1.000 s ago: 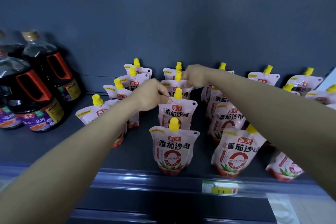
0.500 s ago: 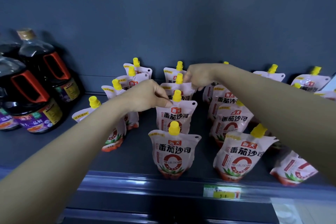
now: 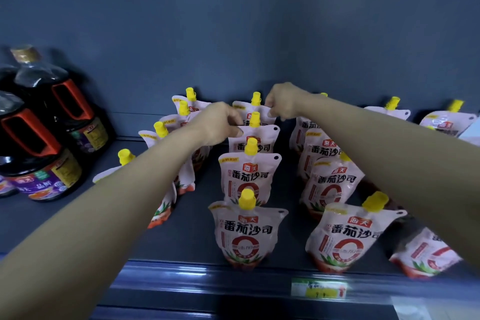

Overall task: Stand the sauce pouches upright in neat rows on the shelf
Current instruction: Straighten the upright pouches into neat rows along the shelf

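1. The third pouch (image 3: 265, 135) stands on the shelf (image 3: 200, 236). It is third from the front in the middle line of pouches. The back pouch (image 3: 245, 111) is just behind it.
2. It stands tall. Its long side runs up and down, its yellow cap (image 3: 254, 119) points up, and its picture side faces the person.
3. The left grip (image 3: 220, 125) is at its top left corner. The fingers are curled and seem to pinch that corner, though this part is a bit blurry. So the pouch lies just right of this grip and below it.
4. The right grip (image 3: 283, 101) is farther back. Its curled fingers seem to pinch the top right corner of the back pouch, which also stands with its cap up. That pouch lies just left of this grip and below it.
5. The left grip is nearer the third pouch, and the right grip is nearer the back pouch. I think the job now is to line these two up behind the front ones. A small tug at the top should do it.
6. In the right line, the front pouch (image 3: 348, 239) leans a little. The far-right pouch (image 3: 426, 254) tips over more. I think both need fixing.
7. The left arm hides part of the left line.
8. Big dark bottles (image 3: 44, 163) stand at the left end of the shelf. A yellow price tag (image 3: 318, 291) sits on its front edge.
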Demonstrator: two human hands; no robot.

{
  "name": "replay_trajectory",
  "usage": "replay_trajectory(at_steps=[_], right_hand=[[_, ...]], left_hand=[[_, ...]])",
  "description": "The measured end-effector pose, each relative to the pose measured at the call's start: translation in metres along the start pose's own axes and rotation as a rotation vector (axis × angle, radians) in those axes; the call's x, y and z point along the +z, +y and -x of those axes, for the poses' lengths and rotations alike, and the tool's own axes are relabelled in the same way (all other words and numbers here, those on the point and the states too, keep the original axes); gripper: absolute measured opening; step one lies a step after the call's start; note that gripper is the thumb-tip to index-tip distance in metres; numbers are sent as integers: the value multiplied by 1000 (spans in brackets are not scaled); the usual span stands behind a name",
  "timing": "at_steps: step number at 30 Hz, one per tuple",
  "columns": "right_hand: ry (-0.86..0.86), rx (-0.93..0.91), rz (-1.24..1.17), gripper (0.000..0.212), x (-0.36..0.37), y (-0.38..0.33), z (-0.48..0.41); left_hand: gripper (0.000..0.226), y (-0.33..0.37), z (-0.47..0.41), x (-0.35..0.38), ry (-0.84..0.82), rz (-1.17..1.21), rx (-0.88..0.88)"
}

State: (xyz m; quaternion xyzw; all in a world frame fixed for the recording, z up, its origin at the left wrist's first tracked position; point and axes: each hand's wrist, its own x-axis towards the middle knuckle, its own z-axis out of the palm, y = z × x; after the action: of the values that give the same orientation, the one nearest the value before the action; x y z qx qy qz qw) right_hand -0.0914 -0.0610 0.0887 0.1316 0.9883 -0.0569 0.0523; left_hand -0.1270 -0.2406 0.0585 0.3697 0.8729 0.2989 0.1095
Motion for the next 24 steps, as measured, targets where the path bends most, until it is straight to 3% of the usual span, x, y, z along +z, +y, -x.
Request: replay_trajectory(at_steps=[3, 6, 8, 11, 16, 24], right_hand=[[25, 3, -11, 40, 3, 2, -7], [89, 5, -62, 12, 1, 2, -9], [104, 8, -68, 22, 4, 4, -14], [144, -12, -52, 22, 9, 3, -18], [189, -9, 11, 14, 10, 3, -18], [183, 6, 19, 12, 12, 4, -16]], left_hand=[[12, -1, -8, 6, -6, -45, -4], [16, -4, -12, 8, -8, -31, -11], [18, -5, -12, 7, -16, -25, -16], [39, -7, -12, 9, -36, -42, -27], [25, -8, -14, 13, -33, -9, -60], [33, -10, -14, 15, -23, 21, -65]])
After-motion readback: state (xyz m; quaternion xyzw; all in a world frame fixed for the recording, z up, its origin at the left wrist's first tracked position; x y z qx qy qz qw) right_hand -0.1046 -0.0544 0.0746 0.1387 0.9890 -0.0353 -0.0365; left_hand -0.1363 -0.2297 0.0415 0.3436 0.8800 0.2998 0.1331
